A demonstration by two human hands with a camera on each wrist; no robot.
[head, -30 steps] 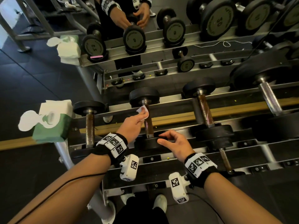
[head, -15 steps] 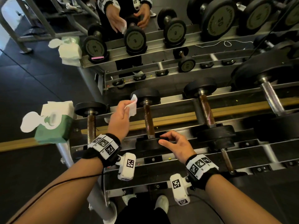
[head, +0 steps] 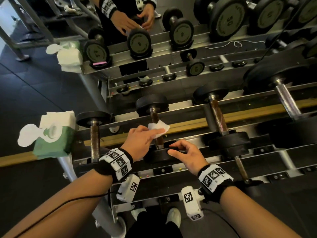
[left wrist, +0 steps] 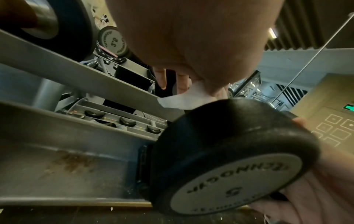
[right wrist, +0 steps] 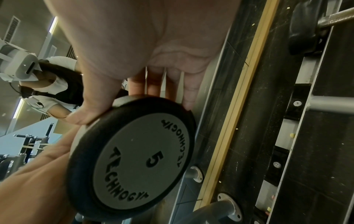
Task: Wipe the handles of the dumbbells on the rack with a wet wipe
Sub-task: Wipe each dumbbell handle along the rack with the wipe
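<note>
A small black dumbbell with a rusty brown handle lies across the rack rails in the middle of the head view. My left hand pinches a white wet wipe and lays it against that handle, about halfway along. My right hand grips the rim of the dumbbell's near head, thumb on one side and fingers curled over the top. In the wrist views this head is marked 5, and the wipe hangs just beyond it.
A green and white wipe pack sits on the rack's left end. More dumbbells lie to the left and right, with a larger one at far right. A mirror behind reflects the rack and the person.
Half a second ago my left hand held the wipe lifted off to the left of the handle. It has now come back down onto the handle's middle. The right hand stayed on the near head.
</note>
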